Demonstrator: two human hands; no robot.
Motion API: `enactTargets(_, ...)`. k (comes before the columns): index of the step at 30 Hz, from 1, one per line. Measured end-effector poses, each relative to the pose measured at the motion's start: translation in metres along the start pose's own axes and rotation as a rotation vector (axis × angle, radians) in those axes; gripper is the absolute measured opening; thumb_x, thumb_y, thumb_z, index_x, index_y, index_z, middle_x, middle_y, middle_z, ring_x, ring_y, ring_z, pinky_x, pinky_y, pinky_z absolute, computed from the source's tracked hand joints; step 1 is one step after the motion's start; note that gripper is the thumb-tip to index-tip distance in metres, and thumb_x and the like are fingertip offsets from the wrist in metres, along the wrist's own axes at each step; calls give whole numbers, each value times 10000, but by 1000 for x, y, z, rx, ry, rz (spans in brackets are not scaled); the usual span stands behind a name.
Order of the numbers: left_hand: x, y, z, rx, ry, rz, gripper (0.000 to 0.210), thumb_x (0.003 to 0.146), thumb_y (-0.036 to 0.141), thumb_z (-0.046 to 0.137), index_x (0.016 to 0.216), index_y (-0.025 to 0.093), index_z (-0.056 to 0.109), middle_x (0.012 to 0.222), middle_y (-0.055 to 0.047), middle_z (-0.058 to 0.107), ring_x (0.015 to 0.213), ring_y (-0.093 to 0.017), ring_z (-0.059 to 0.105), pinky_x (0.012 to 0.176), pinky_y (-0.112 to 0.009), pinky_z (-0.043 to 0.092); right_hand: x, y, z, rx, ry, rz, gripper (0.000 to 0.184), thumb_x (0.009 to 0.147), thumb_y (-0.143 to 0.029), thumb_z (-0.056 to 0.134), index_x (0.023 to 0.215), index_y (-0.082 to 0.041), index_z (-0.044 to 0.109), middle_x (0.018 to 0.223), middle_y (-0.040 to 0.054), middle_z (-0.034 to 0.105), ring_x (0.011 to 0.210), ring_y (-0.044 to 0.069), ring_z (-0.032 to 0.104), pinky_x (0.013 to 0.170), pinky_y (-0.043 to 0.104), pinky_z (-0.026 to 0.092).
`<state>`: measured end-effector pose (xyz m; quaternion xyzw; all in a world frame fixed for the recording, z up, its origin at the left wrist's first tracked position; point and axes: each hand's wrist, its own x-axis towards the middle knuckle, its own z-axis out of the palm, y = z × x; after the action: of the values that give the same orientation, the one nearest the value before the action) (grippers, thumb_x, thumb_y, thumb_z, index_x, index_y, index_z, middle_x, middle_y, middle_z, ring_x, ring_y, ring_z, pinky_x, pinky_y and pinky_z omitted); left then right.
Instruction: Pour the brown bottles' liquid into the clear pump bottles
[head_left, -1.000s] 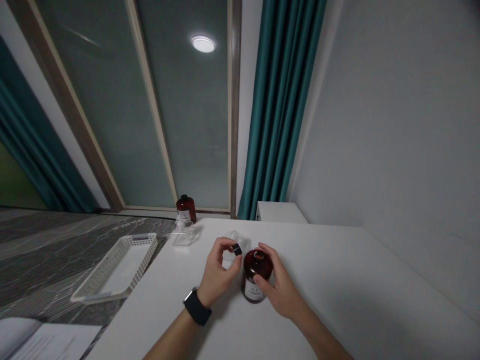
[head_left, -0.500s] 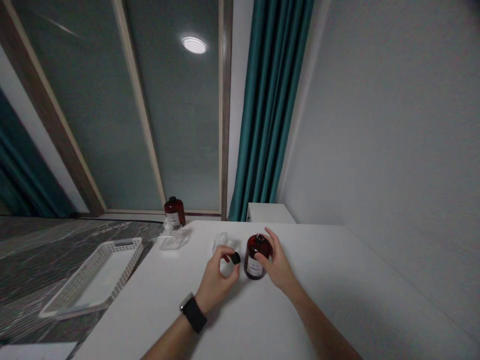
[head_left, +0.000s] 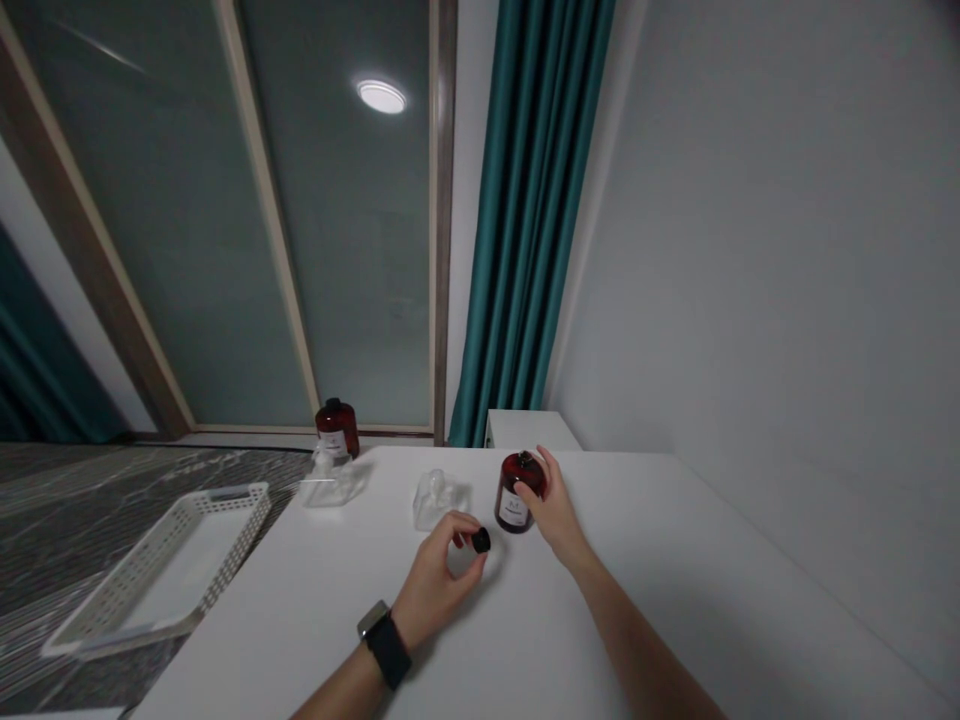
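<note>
Between the fingertips of my left hand (head_left: 441, 570) is a small black bottle cap (head_left: 481, 540), held above the white table. My right hand (head_left: 553, 510) grips the right side of a dark red-brown bottle (head_left: 513, 508) with a white label. That bottle stands upright with its neck uncapped. Left of it sits a clear plastic piece (head_left: 433, 500), whose exact kind I cannot make out. A second red-brown bottle (head_left: 337, 428), with a black cap on, stands at the table's far left corner.
Beside the capped bottle lies another clear plastic piece (head_left: 328, 480). A white perforated basket (head_left: 161, 575) rests lower down, left of the table (head_left: 315, 590). Behind the table are a white cabinet (head_left: 531, 430) and a teal curtain (head_left: 529, 220); a grey wall (head_left: 780, 250) rises at the right.
My right hand has shifted the bottle slightly away from me. My left hand with the cap has drawn lower, opening a wider gap from the bottle. The view has turned slightly.
</note>
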<state>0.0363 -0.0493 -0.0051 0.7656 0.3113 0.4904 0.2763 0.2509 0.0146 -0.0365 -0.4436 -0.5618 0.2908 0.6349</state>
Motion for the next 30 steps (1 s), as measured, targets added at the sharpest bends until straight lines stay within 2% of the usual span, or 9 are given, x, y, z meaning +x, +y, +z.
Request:
enactTargets(3,0,0,-2,20,22,-23,156,835,119,562,967,194,529,926,-43,623,799,-168,560,733,-300,469,-5,-5,-8,-49,36,-13,751,772,-369,716,1414,-230,352,1498,160,399,1372,294,418,1137,545,330)
enactTargets(5,1,0,-4,34,39,-39,146,848,139,567,979,193,536,919,-43,616,785,-169,551,734,-304,469,-10,-14,-14,-97,70,-58,636,843,-382,641,1402,-237,374,1517,141,363,1419,278,337,1156,545,293)
enactTargets(9,2,1,-6,36,66,-46,132,848,146,568,970,191,543,888,-39,602,766,-171,544,719,-303,469,-17,-38,-19,-286,62,-257,546,951,-340,489,1452,-230,302,1486,148,407,1394,264,379,1147,562,303)
enactTargets(13,2,0,-4,32,62,-45,153,845,139,573,987,190,549,887,-40,604,766,-173,552,719,-304,472,-19,-49,-11,-400,-36,-346,567,965,-293,464,1482,-219,243,1447,154,468,1382,271,402,1150,571,296)
enactTargets(16,1,0,-2,26,52,-41,164,842,132,578,993,189,550,892,-41,606,763,-171,553,715,-302,473,-17,-51,-9,-476,-51,-382,573,959,-280,473,1481,-209,249,1405,153,512,1375,282,402,1138,582,308)
enactTargets(20,0,1,-3,14,54,-46,161,847,134,585,994,191,557,891,-38,603,760,-170,553,712,-301,475,-20,-61,-12,-465,48,-426,539,949,-231,472,1457,-203,292,1419,161,489,1348,281,437,1122,570,332)
enactTargets(23,1,2,-4,-1,72,-39,147,861,156,598,1001,192,572,893,-38,600,758,-169,556,707,-300,478,-32,-73,-6,-473,154,-521,379,929,-175,480,1307,-212,482,1257,141,585,1213,276,535,1030,528,431)
enactTargets(26,2,4,-7,-4,102,2,162,871,176,620,1029,197,588,907,-40,594,767,-168,559,713,-300,480,-50,-84,10,-448,45,-597,263,915,-106,468,1120,-224,583,1002,88,653,998,244,606,874,448,505)
enactTargets(30,2,8,-9,-3,126,61,184,885,188,632,1065,213,605,909,-38,583,783,-167,556,725,-301,481,-66,-93,30,-371,-149,-575,253,920,-86,454,1060,-223,613,937,72,668,925,226,617,827,409,513)
